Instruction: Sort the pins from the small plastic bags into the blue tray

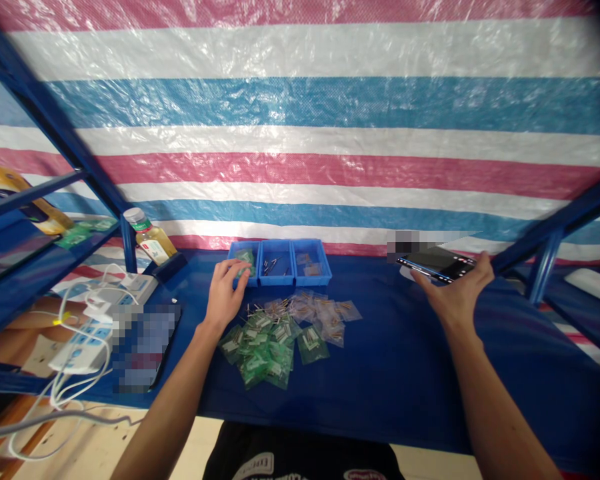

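Note:
My left hand (226, 293) rests at the left compartment of a blue three-part tray (276, 283), fingers loosely spread over its front edge. Small green packets (245, 256) lie inside that compartment, beside the fingers. The middle compartment holds a few thin dark metal pieces (269, 265); clear packets (311, 268) are in the right one. Off to the right, my right hand (457, 293) grips a smartphone (437, 263) by its edges, with the screen lit. In front of the tray lie a heap of green packets (265, 357), clear packets with thin pieces (325, 313) and loose metal pins (260, 309).
At left, another phone (147, 347) lies near white power strips (83, 347) with tangled cables. A bottle of yellowish liquid (155, 243) stands behind them. Blue metal frames (543, 267) flank the blue tabletop (380, 380), and a striped sheet (330, 167) hangs behind it.

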Demonstrator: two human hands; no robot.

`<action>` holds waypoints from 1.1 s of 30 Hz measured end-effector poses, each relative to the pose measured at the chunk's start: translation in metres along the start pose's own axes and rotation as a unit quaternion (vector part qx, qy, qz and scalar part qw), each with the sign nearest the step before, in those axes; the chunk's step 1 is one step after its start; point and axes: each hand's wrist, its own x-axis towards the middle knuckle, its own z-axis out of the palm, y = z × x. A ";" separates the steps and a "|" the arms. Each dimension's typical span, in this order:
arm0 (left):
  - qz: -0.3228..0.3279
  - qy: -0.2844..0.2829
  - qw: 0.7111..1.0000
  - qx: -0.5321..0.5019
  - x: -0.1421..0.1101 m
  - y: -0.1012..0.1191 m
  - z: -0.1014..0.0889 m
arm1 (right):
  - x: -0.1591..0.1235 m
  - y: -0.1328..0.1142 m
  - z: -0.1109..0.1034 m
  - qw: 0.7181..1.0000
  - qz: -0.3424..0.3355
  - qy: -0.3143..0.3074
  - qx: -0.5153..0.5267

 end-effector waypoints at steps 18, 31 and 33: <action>0.111 -0.101 0.988 -0.046 -0.009 0.009 0.007 | -0.001 -0.042 0.000 0.993 0.061 0.043 -0.086; 0.121 -0.100 0.987 -0.038 -0.009 0.011 0.007 | -0.001 -0.045 0.006 0.993 0.074 0.038 -0.085; 0.121 -0.098 0.987 -0.037 -0.008 0.012 0.007 | -0.001 -0.043 0.006 0.994 0.061 0.041 -0.081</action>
